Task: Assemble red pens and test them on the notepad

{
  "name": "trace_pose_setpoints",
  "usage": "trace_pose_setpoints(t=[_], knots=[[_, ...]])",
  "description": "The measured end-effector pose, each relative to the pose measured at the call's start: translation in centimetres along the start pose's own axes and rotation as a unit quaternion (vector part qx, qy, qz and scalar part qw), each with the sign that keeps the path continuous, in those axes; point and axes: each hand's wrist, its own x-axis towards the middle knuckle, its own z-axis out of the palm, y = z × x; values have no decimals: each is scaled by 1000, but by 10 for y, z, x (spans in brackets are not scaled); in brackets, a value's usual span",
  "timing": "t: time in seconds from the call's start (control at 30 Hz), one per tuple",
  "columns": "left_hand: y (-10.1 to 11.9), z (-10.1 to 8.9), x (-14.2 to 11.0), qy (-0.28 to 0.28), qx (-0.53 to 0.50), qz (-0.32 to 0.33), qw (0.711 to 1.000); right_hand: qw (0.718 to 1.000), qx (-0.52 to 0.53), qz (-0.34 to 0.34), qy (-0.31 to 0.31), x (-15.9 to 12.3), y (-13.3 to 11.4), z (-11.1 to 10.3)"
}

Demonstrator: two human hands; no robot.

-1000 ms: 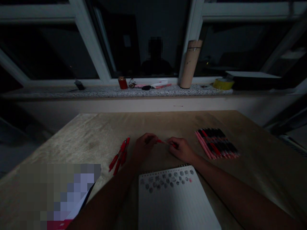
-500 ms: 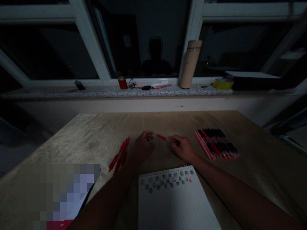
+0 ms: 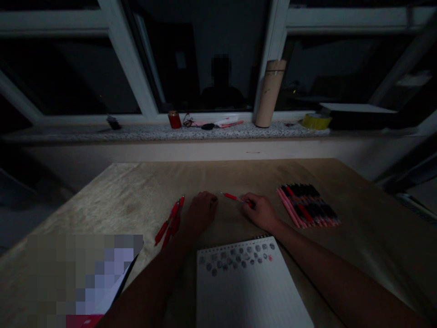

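One red pen [image 3: 231,196]: gripped near one end by the right hand, above the middle of the table [image 3: 143,182]; slanting, with the free end toward the left hand and the table's far edge.
Right hand [image 3: 258,209]: closed narrowly around the pen, between the notebook's bound edge and the table's far edge.
Left hand [image 3: 205,205]: low over the table, with fingers curled in, near the pen's free end but apart from it; cannot tell whether holding anything.
Loose red pens [image 3: 167,228]: lying in a small overlapping bunch just beside the left hand, on the side toward the table's left edge.
Row of pens [image 3: 307,205]: laid side by side, inward from the table's far right corner; mostly black and pink, with some red.
Notebook [image 3: 246,291]: open to a lined page, in the near middle of the table, with spiral binding toward the far edge; marked along the top with dark round scribbles and a red one near the page's right edge.
Sill [image 3: 146,132]: beyond the table's far edge, bearing a red jar [image 3: 175,120], an upright tan cylinder [image 3: 271,93] and yellow tape [image 3: 317,121].
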Motion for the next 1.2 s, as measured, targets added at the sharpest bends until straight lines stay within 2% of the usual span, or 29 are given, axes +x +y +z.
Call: trace_pose_setpoints(t=[0.13,0.23,0.4,0.63,0.97,1.2], knots=[[-4,-1,3,24,-159,-69,985,1000,4,-2,-7,0,-1,-2],[-3,-3,3,39,-207,-93,973,1000,10,-5,-13,0,-1,-2],[0,-7,2,44,-231,-99,967,1000,14,-13,-21,-1,-1,-1],[-2,-3,2,12,-229,-61,971,999,6,-17,-28,-1,-2,-2],[-2,-3,2,13,-227,10,974,998,-10,-55,-36,-1,0,-2],[-2,-4,2,10,-315,-73,946,994,30,-83,-61,-2,-2,-2]])
